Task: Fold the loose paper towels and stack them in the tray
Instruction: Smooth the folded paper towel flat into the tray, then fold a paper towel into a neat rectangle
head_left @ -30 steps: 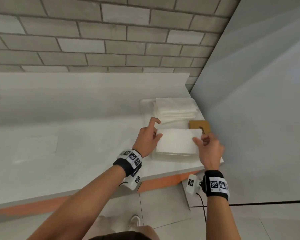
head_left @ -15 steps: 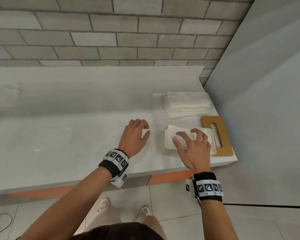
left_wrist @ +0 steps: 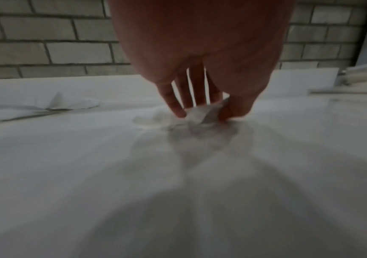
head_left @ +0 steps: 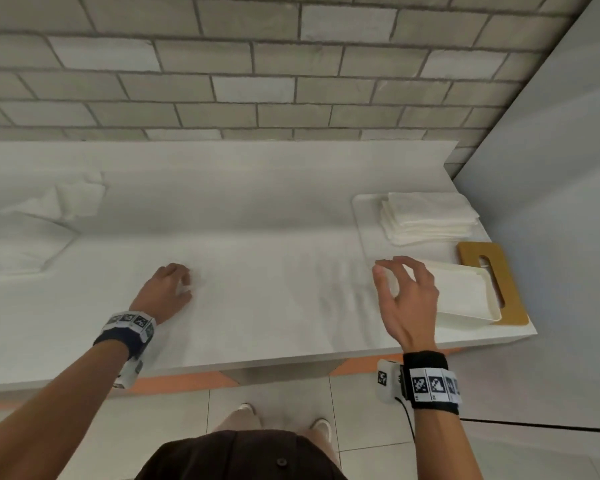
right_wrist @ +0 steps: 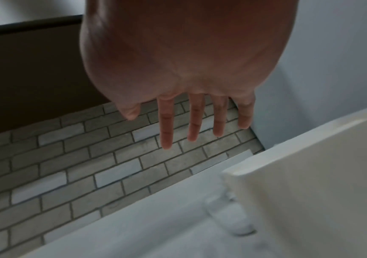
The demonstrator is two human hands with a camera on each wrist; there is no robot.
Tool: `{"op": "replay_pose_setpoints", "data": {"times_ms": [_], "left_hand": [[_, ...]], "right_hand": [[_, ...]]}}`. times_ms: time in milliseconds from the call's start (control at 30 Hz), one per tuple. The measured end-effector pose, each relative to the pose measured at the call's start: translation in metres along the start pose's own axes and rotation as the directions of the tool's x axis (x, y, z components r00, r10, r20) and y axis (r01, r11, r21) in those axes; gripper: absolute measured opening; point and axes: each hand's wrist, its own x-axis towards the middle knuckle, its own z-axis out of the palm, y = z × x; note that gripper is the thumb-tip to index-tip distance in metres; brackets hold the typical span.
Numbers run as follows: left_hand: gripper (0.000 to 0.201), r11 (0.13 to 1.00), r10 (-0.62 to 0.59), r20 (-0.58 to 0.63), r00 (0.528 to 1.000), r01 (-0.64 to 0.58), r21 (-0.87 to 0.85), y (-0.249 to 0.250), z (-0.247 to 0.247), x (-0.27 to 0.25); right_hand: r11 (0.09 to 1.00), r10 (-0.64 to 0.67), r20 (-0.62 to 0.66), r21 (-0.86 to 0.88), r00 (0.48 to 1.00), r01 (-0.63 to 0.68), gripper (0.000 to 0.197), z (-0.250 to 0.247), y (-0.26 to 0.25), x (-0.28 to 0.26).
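The left hand (head_left: 167,294) pinches a loose paper towel (left_wrist: 196,114) between thumb and fingertips on the white bench (head_left: 274,306), mid-surface. The right hand (head_left: 407,299) hovers with fingers spread and relaxed above the near-left end of a cream tray (head_left: 465,296), holding nothing. Behind the tray sits a stack of folded towels (head_left: 428,216); more crumpled towels (head_left: 70,199) lie far left.
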Motion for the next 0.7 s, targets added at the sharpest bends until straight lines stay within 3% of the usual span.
{"op": "replay_pose_setpoints", "data": {"times_ms": [100, 200, 333, 467, 533, 667, 700], "left_hand": [[0.028, 0.996, 0.068, -0.058, 0.996, -0.071, -0.056, 0.003, 0.006, 0.002], [0.013, 0.956, 0.153, -0.031, 0.988, -0.156, -0.248, 0.035, -0.001, 0.004], [0.019, 0.855, 0.363, 0.059, 0.930, -0.308, -0.418, 0.098, -0.018, -0.003], [0.022, 0.751, 0.474, 0.042, 0.880, -0.379, -0.542, 0.158, -0.033, -0.005], [0.024, 0.702, 0.496, 0.022, 0.868, -0.386, -0.598, 0.187, -0.040, -0.004], [0.019, 0.602, 0.510, -0.009, 0.860, -0.364, -0.711, 0.246, -0.043, -0.007], [0.016, 0.583, 0.511, -0.008, 0.859, -0.353, -0.732, 0.261, -0.042, -0.010]], "right_hand": [[0.990, -0.091, 0.009, 0.110, 0.996, 0.089, 0.030, 0.029, -0.034, -0.011], [0.961, -0.223, 0.128, 0.193, 0.966, 0.196, 0.021, 0.054, -0.067, -0.020], [0.951, -0.248, 0.340, 0.262, 0.907, 0.162, 0.034, 0.069, -0.109, -0.026], [0.962, -0.175, 0.469, 0.268, 0.866, 0.050, 0.061, 0.064, -0.110, -0.018], [0.955, -0.150, 0.476, 0.295, 0.867, 0.003, 0.064, 0.050, -0.100, -0.013], [0.929, -0.071, 0.329, 0.366, 0.942, -0.058, 0.016, 0.015, -0.075, -0.002], [0.926, -0.062, 0.284, 0.374, 0.957, -0.051, 0.022, 0.006, -0.067, 0.001]]}}
